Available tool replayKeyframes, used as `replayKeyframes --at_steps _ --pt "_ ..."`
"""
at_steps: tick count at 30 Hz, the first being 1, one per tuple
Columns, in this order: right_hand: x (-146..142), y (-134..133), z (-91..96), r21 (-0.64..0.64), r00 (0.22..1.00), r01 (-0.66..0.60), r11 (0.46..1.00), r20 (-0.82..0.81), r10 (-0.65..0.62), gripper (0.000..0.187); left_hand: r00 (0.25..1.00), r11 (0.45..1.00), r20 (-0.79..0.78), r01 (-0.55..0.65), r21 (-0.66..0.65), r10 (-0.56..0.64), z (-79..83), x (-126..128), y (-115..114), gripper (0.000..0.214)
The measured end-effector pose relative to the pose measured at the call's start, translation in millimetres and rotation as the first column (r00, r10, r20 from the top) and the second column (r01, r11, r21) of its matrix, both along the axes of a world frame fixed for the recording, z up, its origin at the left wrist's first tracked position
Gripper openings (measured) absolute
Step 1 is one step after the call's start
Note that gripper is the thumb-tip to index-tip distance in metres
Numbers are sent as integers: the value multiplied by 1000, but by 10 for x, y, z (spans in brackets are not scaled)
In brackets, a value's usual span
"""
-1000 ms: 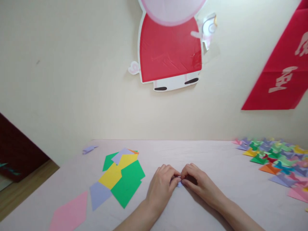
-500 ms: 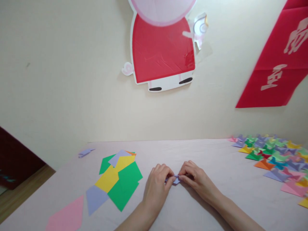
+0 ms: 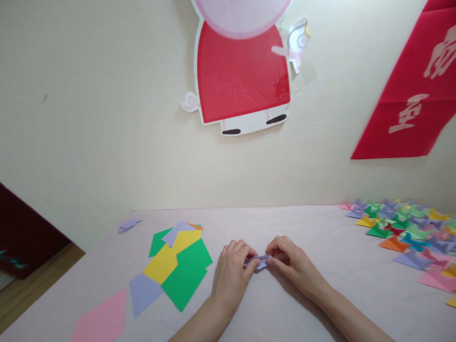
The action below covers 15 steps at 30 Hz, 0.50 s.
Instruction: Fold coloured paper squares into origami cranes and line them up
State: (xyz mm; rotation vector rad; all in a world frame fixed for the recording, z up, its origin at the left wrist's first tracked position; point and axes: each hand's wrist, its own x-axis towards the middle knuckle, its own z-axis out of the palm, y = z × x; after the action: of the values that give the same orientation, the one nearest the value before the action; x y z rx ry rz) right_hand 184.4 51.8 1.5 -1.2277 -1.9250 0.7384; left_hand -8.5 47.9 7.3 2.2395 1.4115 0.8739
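A small folded piece of purple paper (image 3: 262, 262) lies low over the table between my two hands. My left hand (image 3: 237, 263) pinches its left end with thumb and fingers. At its right end, my right hand (image 3: 288, 256) grips it between thumb and fingertips. Parts of the paper are covered by the fingers, so its full shape cannot be made out. Left of my left hand lie loose paper sheets, among them a green sheet (image 3: 185, 285) and a yellow sheet (image 3: 161, 265).
A pink sheet (image 3: 103, 318) and a purple sheet (image 3: 144, 294) lie at the front left. Farther back is another folded purple paper (image 3: 130, 225). Rows of colourful folded paper figures (image 3: 395, 243) fill the right side. Behind the table stands a wall (image 3: 107, 156).
My right hand's fingers have shifted slightly right and up, and more of the purple paper shows between the hands. The view has moved a little.
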Motion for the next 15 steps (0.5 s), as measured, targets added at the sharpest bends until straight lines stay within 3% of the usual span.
replayKeyframes --at_steps 6,15 --pt "-4 20 43 40 993 11 999 121 -16 9 1000 1000 -31 1 -8 -1 13 11 -14 8" --pt "-9 1 59 31 990 25 999 140 -29 11 999 999 -6 34 7 -34 10 32 -41 21"
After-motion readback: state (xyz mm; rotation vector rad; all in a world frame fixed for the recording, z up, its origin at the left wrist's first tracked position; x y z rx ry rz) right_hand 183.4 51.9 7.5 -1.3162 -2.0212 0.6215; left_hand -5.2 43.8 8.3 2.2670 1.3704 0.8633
